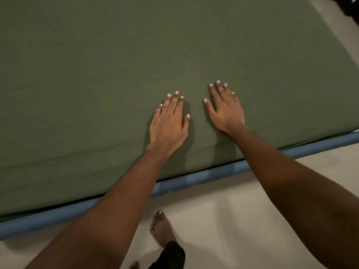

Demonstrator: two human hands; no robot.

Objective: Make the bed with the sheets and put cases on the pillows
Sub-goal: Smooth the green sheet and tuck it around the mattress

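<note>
Head view: the olive-green sheet [97, 74] lies smooth over the bed, its near edge slanting from lower left up to the right along the blue bed rail [194, 178]; it runs out of frame, so its long axis can't be told. Left hand [169, 125] and right hand [225, 109] lie palm-down on it near that edge, side by side but apart, fingers straight and slightly fanned, gripping nothing. A bare foot [162, 228] stands on the pale floor [233, 220].

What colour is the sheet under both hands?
The sheet is plain olive green, no pattern, seen in the head view; both hands lie flat on it.
</note>
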